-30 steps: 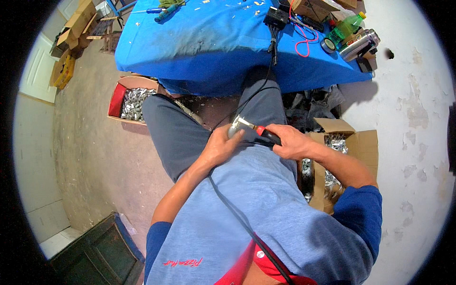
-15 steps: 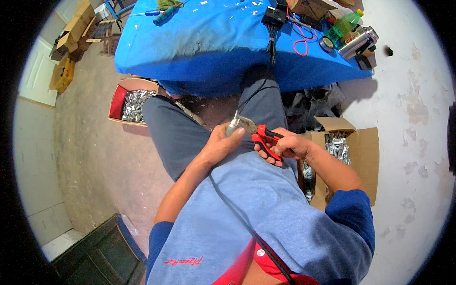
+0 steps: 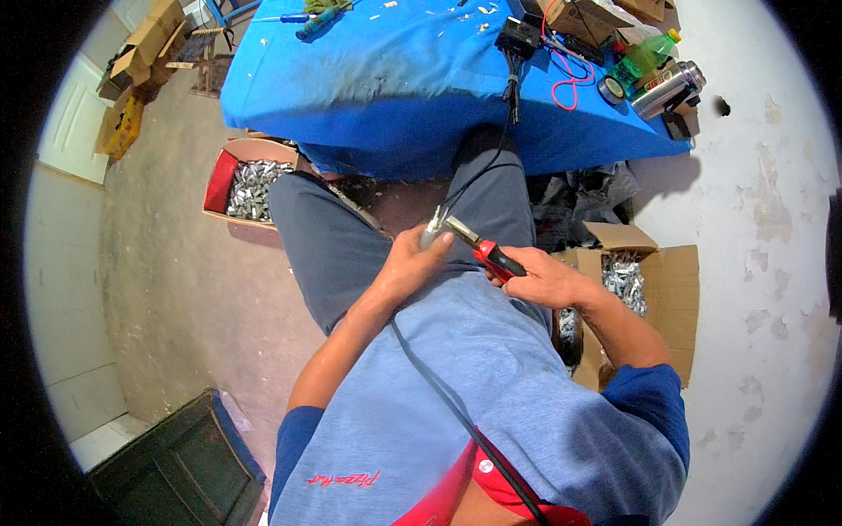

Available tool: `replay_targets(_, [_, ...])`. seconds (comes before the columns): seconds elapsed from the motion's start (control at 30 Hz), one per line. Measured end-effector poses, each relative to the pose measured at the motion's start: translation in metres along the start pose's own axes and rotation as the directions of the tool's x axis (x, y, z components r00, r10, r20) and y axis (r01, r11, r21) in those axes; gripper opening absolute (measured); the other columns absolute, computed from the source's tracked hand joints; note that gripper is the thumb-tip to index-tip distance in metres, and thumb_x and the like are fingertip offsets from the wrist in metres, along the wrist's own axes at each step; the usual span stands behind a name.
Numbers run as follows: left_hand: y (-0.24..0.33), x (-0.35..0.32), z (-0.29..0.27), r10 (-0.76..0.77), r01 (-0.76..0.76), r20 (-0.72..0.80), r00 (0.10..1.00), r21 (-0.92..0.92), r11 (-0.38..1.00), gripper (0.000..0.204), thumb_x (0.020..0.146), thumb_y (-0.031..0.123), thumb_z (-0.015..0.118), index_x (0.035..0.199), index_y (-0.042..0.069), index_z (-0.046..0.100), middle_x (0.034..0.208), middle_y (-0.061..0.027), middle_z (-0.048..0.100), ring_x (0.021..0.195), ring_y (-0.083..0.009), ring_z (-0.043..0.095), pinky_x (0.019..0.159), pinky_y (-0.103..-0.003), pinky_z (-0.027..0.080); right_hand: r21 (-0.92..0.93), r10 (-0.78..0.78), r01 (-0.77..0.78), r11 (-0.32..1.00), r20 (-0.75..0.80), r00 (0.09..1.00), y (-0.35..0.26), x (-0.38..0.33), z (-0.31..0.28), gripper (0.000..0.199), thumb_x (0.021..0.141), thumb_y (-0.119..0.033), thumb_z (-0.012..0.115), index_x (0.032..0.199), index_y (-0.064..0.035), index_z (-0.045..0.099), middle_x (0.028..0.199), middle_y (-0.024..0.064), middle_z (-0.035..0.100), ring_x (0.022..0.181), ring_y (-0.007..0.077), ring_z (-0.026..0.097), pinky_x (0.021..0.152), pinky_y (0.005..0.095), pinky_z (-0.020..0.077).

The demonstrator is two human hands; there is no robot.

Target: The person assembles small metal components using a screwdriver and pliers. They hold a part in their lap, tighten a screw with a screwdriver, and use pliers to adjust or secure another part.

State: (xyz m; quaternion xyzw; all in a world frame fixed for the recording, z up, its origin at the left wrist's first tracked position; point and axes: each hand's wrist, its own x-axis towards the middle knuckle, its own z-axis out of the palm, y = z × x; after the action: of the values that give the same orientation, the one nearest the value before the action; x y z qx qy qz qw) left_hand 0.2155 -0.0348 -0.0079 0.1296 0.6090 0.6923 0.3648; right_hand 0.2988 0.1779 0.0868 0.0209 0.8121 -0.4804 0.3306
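Above my lap, my left hand (image 3: 410, 266) is closed around a small whitish cylindrical piece (image 3: 428, 237) with a thin metal tip. My thumb presses along its side. My right hand (image 3: 545, 279) grips red-and-black pliers (image 3: 500, 259), seen nearly edge-on, with their metal jaws close beside the piece. Whether the jaws touch it cannot be made out. A thin black cord (image 3: 481, 171) hangs from the table down to the piece. Fingers hide the piece's lower part and most of one plier handle.
A blue-covered table (image 3: 368, 105) stands ahead, bearing screwdrivers (image 3: 316, 24), a black box with cables (image 3: 519, 37), a green bottle (image 3: 645, 54) and a steel flask (image 3: 671, 89). Boxes of small metal parts stand left (image 3: 256, 188) and right (image 3: 624, 285). A black cable (image 3: 430, 386) crosses my shirt.
The pliers have turned in my right hand from broadside to nearly edge-on, and their handles look closer together. My left hand keeps its hold on the piece. The view has shifted slightly.
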Motion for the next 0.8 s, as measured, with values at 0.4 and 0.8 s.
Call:
replay_targets(0.4, [-0.012,0.005,-0.004,0.078,-0.073,-0.065,0.995,0.073,0.995,0.032,0.096,0.036,0.061,0.09,0.004,0.059,0.067,0.0055,0.047,0.06,-0.0038,0.04,0.05,-0.022,0.032,-0.164,-0.047,0.021,0.986,-0.155,0.987,-0.013,0.004,0.008,0.039,0.075,-0.016,0.057,0.111,0.0,0.054,0.08,0.0108,0.057,0.075,0.0209,0.054,0.071,0.0357,0.0455])
replay_targets(0.8, [-0.018,0.009,-0.004,0.141,-0.127,-0.138,0.98,0.11,0.986,0.029,0.096,0.029,0.06,0.089,0.0,0.061,0.069,0.0036,0.052,0.063,-0.0054,0.044,0.054,-0.025,0.037,-0.393,-0.047,-0.035,0.919,-0.196,0.979,-0.018,0.011,0.018,0.049,0.081,-0.022,0.051,0.122,0.0037,0.048,0.108,0.0283,0.059,0.102,0.0442,0.057,0.089,0.0484,0.045])
